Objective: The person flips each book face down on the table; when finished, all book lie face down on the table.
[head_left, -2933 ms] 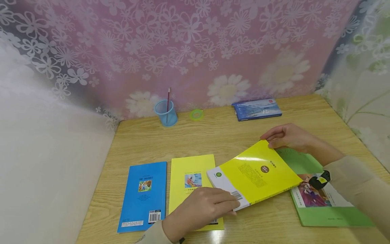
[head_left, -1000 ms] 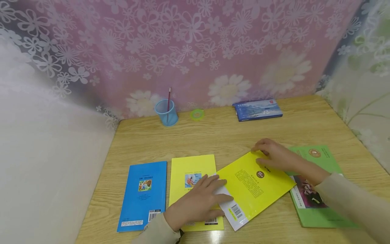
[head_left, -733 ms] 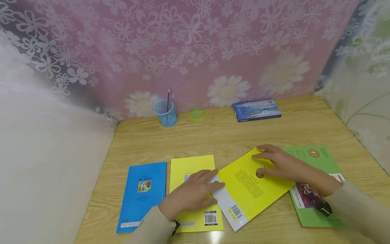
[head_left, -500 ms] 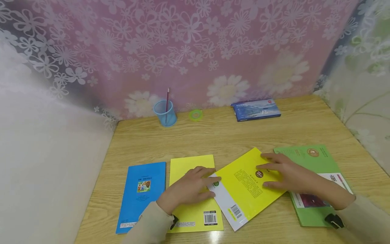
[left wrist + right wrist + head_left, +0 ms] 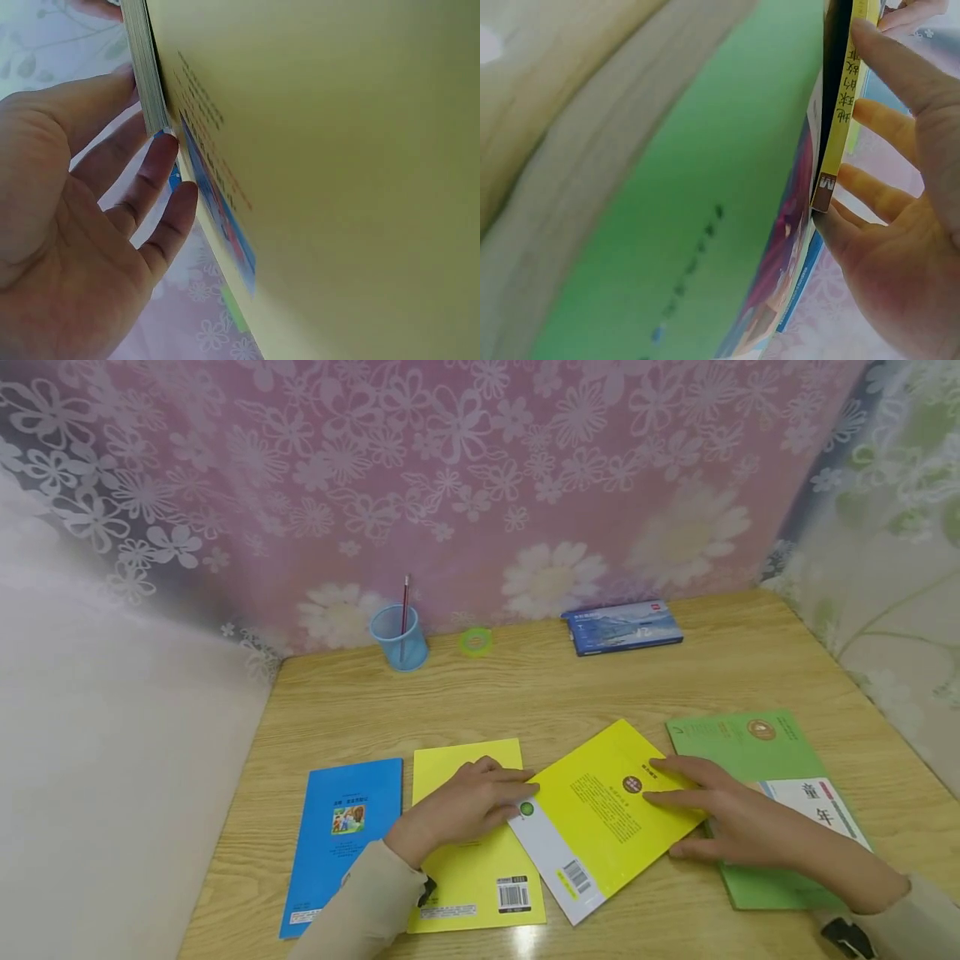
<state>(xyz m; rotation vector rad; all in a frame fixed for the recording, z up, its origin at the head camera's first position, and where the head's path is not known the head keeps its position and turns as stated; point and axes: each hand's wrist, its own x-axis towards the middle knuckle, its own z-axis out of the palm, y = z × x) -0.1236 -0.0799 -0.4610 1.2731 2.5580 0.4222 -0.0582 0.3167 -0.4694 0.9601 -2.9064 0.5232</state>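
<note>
A bright yellow book with a white band (image 5: 592, 810) lies slanted on the table, its right corner overlapping a green book (image 5: 776, 752). My left hand (image 5: 461, 810) reaches over a paler yellow book (image 5: 465, 881), fingertips at the slanted book's white left end. The left wrist view shows the thumb by a page edge (image 5: 142, 67), fingers loosely bent. My right hand (image 5: 738, 818) has straight fingers spread over the slanted book's right part, thumb by its lower right edge. In the right wrist view those fingertips touch its yellow spine (image 5: 847, 97).
A blue book (image 5: 348, 860) lies at the left. Along the back stand a blue mesh pen cup (image 5: 400, 647) with a pencil (image 5: 406, 602), a green tape roll (image 5: 476, 642) and a flat blue box (image 5: 626, 628). Patterned walls bound the table.
The slanted book, held tilted up at first, has come down flat. My right hand has slid from its top corner toward its lower right edge, uncovering more of the green book.
</note>
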